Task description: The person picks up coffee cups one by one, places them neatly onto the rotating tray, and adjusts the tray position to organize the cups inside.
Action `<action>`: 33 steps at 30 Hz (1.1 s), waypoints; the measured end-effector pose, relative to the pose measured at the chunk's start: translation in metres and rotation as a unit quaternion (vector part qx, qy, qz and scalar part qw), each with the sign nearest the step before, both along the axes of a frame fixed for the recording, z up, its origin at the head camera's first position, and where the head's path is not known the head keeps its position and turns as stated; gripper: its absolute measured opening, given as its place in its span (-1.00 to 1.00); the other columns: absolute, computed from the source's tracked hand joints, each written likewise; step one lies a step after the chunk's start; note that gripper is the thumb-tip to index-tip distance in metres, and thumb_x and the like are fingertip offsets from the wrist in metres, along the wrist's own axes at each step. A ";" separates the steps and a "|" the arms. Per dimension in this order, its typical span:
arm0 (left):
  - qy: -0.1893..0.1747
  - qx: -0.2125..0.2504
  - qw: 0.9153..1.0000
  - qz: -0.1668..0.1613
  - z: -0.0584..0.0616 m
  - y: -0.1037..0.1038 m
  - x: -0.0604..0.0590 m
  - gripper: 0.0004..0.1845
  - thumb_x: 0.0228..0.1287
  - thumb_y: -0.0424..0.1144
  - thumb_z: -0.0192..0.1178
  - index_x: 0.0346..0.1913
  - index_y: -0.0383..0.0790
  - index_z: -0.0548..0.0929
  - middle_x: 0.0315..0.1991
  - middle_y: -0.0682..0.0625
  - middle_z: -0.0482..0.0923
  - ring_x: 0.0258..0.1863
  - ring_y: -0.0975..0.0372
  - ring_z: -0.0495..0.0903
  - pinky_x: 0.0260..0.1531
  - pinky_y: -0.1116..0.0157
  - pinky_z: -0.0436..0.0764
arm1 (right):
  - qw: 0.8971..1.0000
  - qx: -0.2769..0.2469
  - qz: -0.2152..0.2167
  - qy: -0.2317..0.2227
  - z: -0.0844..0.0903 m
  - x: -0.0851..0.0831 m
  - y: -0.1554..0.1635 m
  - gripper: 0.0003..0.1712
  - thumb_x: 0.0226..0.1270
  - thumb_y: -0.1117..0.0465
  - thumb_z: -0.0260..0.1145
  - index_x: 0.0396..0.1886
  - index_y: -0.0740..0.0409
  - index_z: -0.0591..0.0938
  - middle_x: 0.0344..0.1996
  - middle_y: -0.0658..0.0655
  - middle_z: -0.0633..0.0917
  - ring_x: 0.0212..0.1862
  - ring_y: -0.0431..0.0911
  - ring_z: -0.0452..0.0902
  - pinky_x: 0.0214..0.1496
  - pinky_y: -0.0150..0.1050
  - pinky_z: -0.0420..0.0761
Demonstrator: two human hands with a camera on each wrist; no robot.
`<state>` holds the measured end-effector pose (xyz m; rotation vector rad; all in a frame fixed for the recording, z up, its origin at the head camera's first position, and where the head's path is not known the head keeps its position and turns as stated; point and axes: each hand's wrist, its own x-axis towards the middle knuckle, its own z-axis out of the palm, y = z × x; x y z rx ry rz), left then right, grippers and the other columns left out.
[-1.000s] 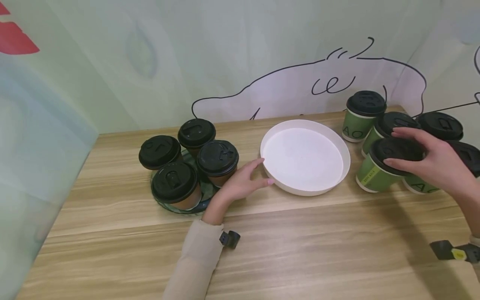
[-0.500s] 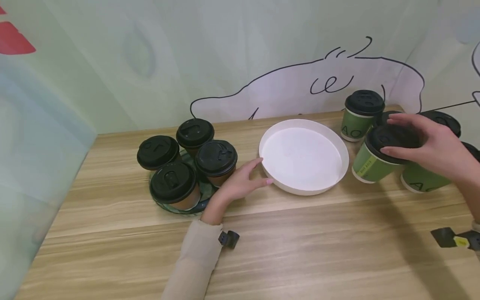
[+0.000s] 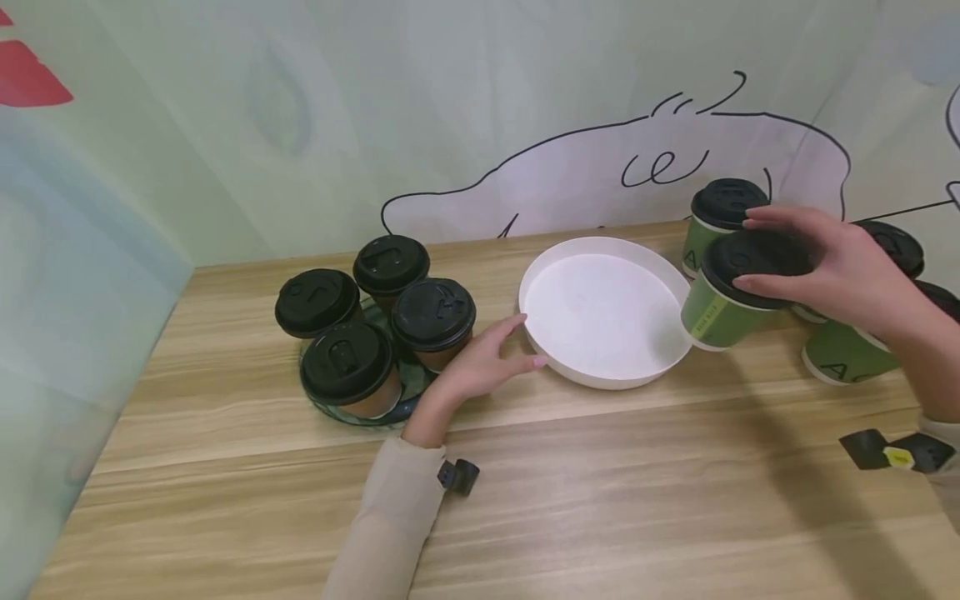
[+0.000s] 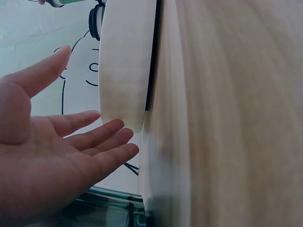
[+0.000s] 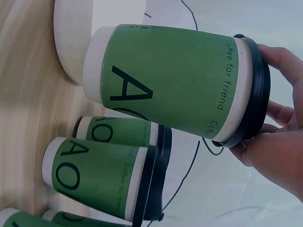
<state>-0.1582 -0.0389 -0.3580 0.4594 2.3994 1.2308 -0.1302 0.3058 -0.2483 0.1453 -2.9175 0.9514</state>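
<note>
Right hand (image 3: 840,258) above the bench (image 3: 600,500), right of centre toward the back edge, its grip pinching the black lid (image 3: 757,258) of a green cup (image 3: 720,321). The cup leans, base toward the white tray (image 3: 607,308) near the back edge. Fingers and thumb appear to bear on the lid alone; a loosely seated lid could therefore pull free and drop the cup. In the head view the base meets the tray's right rim in outline; contact cannot be told, but a low path could snag there and tip the cup. The standing green cup (image 3: 716,217) just behind could be knocked by the fingers. Left hand (image 3: 487,362): grip slack, fingers extended at the tray's left rim, grasping nothing; unclasped, the tray could slide if bumped.
</note>
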 end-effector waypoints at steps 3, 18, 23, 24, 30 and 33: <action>0.001 0.000 1.000 0.000 0.000 0.000 0.000 -0.21 0.19 0.00 0.20 0.39 -0.21 0.13 0.37 -0.17 0.07 0.35 0.06 0.03 0.26 0.09 0.12 | 1.000 0.001 0.006 0.004 0.000 -0.003 -0.004 -0.17 0.03 0.08 0.43 0.31 0.11 0.30 0.27 0.29 0.28 0.29 0.24 0.08 0.23 0.26 0.02; 0.003 0.002 1.000 -0.001 0.001 -0.001 0.000 -0.21 0.19 0.01 0.19 0.39 -0.21 0.13 0.36 -0.17 0.07 0.35 0.05 0.03 0.26 0.08 0.12 | 0.999 -0.026 0.045 0.000 -0.003 -0.014 -0.024 -0.18 0.03 0.08 0.44 0.30 0.07 0.32 0.23 0.27 0.31 0.20 0.23 0.16 0.16 0.29 0.11; 0.002 0.006 1.000 -0.002 0.002 -0.001 0.002 -0.21 0.18 0.00 0.21 0.39 -0.21 0.12 0.37 -0.17 0.06 0.35 0.06 0.03 0.26 0.09 0.12 | 0.997 -0.039 0.059 -0.006 -0.005 -0.018 -0.033 -0.16 0.02 0.11 0.44 0.31 0.09 0.29 0.22 0.25 0.34 0.18 0.20 0.21 0.14 0.26 0.18; 0.001 0.006 1.000 -0.002 0.002 -0.001 0.002 -0.20 0.18 -0.01 0.21 0.39 -0.21 0.12 0.37 -0.17 0.06 0.35 0.06 0.03 0.26 0.09 0.12 | 0.997 -0.043 0.062 -0.008 -0.005 -0.019 -0.035 -0.15 0.02 0.11 0.44 0.32 0.09 0.28 0.22 0.24 0.34 0.18 0.20 0.22 0.13 0.25 0.19; 0.002 0.007 1.000 -0.003 0.001 -0.001 0.001 -0.20 0.18 -0.01 0.21 0.39 -0.22 0.12 0.37 -0.17 0.06 0.35 0.06 0.02 0.26 0.09 0.12 | 0.995 -0.050 0.084 -0.007 -0.008 -0.021 -0.045 -0.15 -0.01 0.15 0.46 0.30 0.08 0.30 0.22 0.21 0.36 0.21 0.16 0.22 0.16 0.22 0.21; 0.001 0.009 1.000 -0.004 0.001 -0.001 0.001 -0.20 0.18 -0.01 0.21 0.39 -0.23 0.11 0.37 -0.18 0.06 0.35 0.06 0.02 0.26 0.09 0.12 | 0.994 -0.054 0.095 0.004 -0.010 -0.022 -0.050 -0.18 -0.02 0.17 0.47 0.27 0.10 0.33 0.19 0.21 0.40 0.19 0.13 0.24 0.18 0.20 0.21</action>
